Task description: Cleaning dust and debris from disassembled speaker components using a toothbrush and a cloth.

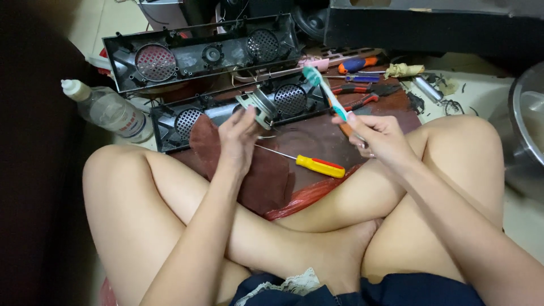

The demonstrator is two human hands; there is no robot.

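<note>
My left hand point(238, 139) holds a small round metal speaker part point(258, 106) up in front of me. My right hand point(379, 136) grips a white and teal toothbrush point(324, 90), its bristled head raised and pointing toward the part, a short gap between them. Below both hands a dark red cloth point(263, 181) lies over my crossed legs and the floor. A yellow-handled screwdriver point(317, 165) rests on the dark mat just beneath my hands.
Two black speaker panels with round grilles point(198, 54) point(226, 110) lie ahead. A clear plastic bottle point(107, 110) lies at the left. Pliers and screwdrivers point(357, 85) are scattered at the back right. A metal bowl's rim point(524, 119) shows at the right edge.
</note>
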